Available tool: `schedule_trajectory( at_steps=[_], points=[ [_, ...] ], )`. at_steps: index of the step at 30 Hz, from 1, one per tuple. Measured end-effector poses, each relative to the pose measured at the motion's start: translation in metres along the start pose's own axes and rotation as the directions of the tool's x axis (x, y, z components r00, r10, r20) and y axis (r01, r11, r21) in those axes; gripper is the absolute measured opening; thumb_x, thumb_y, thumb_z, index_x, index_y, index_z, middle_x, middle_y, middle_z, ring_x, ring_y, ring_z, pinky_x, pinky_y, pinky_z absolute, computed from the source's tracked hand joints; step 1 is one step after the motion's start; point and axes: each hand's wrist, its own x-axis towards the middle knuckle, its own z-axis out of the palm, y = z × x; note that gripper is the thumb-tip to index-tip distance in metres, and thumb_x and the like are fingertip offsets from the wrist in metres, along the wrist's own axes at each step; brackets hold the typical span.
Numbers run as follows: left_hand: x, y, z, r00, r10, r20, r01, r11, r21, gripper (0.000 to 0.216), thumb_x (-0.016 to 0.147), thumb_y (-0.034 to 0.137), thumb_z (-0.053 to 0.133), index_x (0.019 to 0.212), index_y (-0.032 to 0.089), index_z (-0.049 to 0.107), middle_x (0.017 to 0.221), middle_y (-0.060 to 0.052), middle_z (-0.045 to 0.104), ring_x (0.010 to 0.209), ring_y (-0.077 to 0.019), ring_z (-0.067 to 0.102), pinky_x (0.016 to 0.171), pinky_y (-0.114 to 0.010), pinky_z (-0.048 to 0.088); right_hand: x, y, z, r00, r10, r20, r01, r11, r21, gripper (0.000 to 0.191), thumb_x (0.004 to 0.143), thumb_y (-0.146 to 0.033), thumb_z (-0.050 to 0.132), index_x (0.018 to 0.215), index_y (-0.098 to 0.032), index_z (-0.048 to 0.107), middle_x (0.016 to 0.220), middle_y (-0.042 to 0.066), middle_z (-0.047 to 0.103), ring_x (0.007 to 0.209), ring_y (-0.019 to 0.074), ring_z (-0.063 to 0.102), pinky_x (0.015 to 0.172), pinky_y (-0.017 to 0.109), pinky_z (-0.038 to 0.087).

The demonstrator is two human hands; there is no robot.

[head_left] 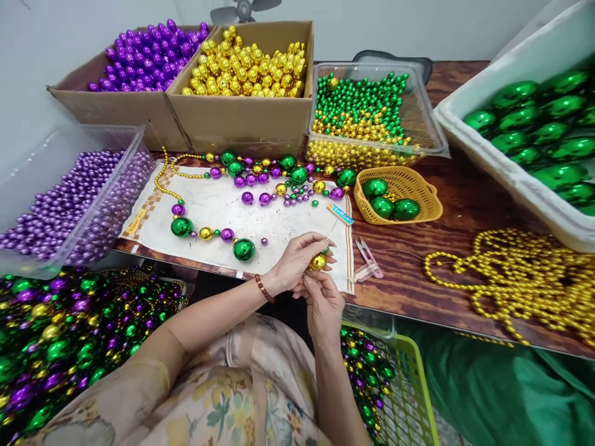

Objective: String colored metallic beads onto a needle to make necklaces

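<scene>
My left hand (297, 260) pinches a small gold bead (318, 261) at the front edge of the white cloth (279, 223). A thin needle with a blue tag (339, 214) rises from the bead. My right hand (323, 303) sits just below, fingers closed near the bead on something I cannot make out. A partly strung necklace of green, gold and purple beads (242, 186) lies across the cloth. A large green ball (243, 249) is its nearest end.
Cardboard boxes of purple beads (144, 56) and gold beads (251, 62) stand at the back. Clear trays hold purple beads (69, 198) and green-gold beads (362, 118). A yellow basket (418, 192), pink snips (367, 257), gold bead strands (525, 279), and a white bin (511, 155) of green balls lie to the right.
</scene>
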Motion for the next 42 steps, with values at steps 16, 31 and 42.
schedule_trajectory(
  at_steps=[16, 31, 42],
  points=[
    [0.048, 0.094, -0.100, 0.868, 0.485, 0.105, -0.067, -0.095, 0.993, 0.027, 0.098, 0.024, 0.052, 0.122, 0.017, 0.065, 0.126, -0.016, 0.064, 0.120, -0.0311, 0.053, 0.102, -0.052, 0.041, 0.014, -0.002, -0.012, 0.985, -0.105, -0.134, 0.089, 0.989, -0.120, 0.025, 0.072, -0.039, 0.081, 0.076, -0.016, 0.070, 0.068, 0.002, 0.071, 0.053, 0.0116, 0.062, 0.050, 0.022, 0.049],
    [0.049, 0.092, -0.102, 0.839, 0.446, 0.311, -0.484, 0.352, 0.801, 0.033, 0.089, 0.025, 0.064, 0.121, 0.020, 0.058, 0.123, -0.010, 0.063, 0.097, -0.0186, 0.062, 0.087, -0.036, 0.052, 0.007, 0.005, -0.006, 0.993, -0.115, -0.008, 0.111, 0.972, -0.207, 0.022, 0.080, -0.039, 0.075, 0.079, -0.017, 0.070, 0.068, 0.003, 0.071, 0.055, 0.0137, 0.064, 0.051, 0.024, 0.051],
    [-0.006, 0.064, -0.060, 0.798, 0.556, 0.230, -0.600, 0.700, 0.388, 0.039, 0.084, 0.028, 0.077, 0.120, 0.025, 0.064, 0.121, -0.006, 0.068, 0.099, -0.0136, 0.067, 0.087, -0.026, 0.055, -0.006, -0.001, -0.003, 0.980, -0.198, 0.020, 0.197, 0.954, -0.224, 0.019, 0.085, -0.036, 0.072, 0.078, -0.018, 0.069, 0.069, 0.002, 0.071, 0.055, 0.0138, 0.064, 0.052, 0.025, 0.051]
  ],
)
